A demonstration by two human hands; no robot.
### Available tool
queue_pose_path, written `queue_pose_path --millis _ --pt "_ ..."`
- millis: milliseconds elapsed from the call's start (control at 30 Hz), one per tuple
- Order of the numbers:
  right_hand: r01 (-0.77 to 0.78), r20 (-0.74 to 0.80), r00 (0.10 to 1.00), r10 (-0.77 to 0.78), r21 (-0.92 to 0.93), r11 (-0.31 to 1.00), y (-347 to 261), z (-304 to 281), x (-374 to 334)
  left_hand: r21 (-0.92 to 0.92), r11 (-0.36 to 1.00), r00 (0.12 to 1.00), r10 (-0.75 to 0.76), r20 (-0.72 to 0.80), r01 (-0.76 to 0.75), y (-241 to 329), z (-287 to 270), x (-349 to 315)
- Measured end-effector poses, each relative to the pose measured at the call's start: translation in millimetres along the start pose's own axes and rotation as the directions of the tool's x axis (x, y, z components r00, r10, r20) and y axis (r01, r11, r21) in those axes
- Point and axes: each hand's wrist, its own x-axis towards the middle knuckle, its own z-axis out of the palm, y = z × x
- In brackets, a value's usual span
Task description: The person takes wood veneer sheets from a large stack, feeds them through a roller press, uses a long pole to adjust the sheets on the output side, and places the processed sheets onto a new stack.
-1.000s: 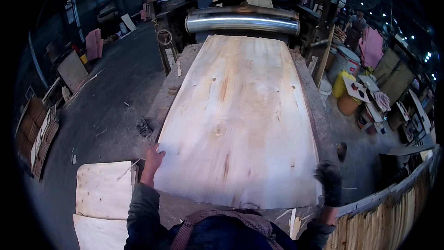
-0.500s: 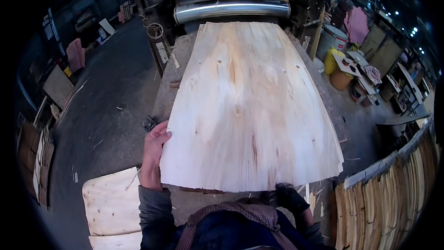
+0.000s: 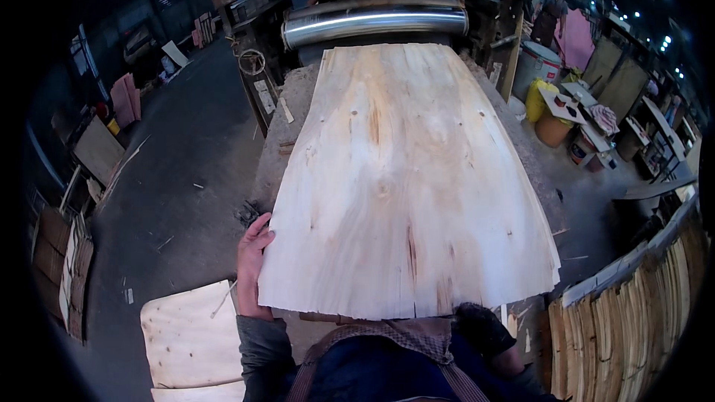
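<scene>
A broad, pale wood veneer sheet (image 3: 387,193) with knots and brown streaks lies lengthwise in front of me, its far end just short of a shiny metal roller (image 3: 372,26). Along its right side a second edge shows close beneath. My bare left hand (image 3: 255,253) is closed at the sheet's left edge near the close corner, thumb and fingers against the rim. In a dark glove, my right hand (image 3: 484,330) is at the near edge, right of the middle; its fingers are too dark to make out.
The roller machine's frame (image 3: 257,74) rises beyond the worktable (image 3: 287,123). More veneer (image 3: 190,331) lies at lower left, and a stack of veneer (image 3: 618,327) stands at lower right. Buckets and a drum (image 3: 536,67) are at right. A person (image 3: 550,15) stands far right.
My right hand has shifted right along the near edge. The view has tilted a little, so the sheet and my left hand appear slightly lower. My left hand stays at the left edge.
</scene>
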Motion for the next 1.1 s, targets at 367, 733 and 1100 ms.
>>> queue_pose_path --millis 367,733,1100 --pt "0.400 0.206 0.890 -0.406 -0.780 0.481 -37.1 49.0 -22.0 -0.073 0.997 0.998 0.002 -0.069 -0.007 -1.1 15.4 -0.8" --pt "0.525 0.242 0.848 -0.471 -0.505 0.686 -77.9 48.1 52.5 -0.059 0.997 0.998 -0.049 0.028 0.051 -26.9 -4.5 35.0" --pt "0.281 -0.067 0.953 -0.295 -0.161 0.946 -68.9 7.5 191.9 0.801 0.563 0.936 0.352 -0.006 -0.206 -137.5 -2.5 -5.8"
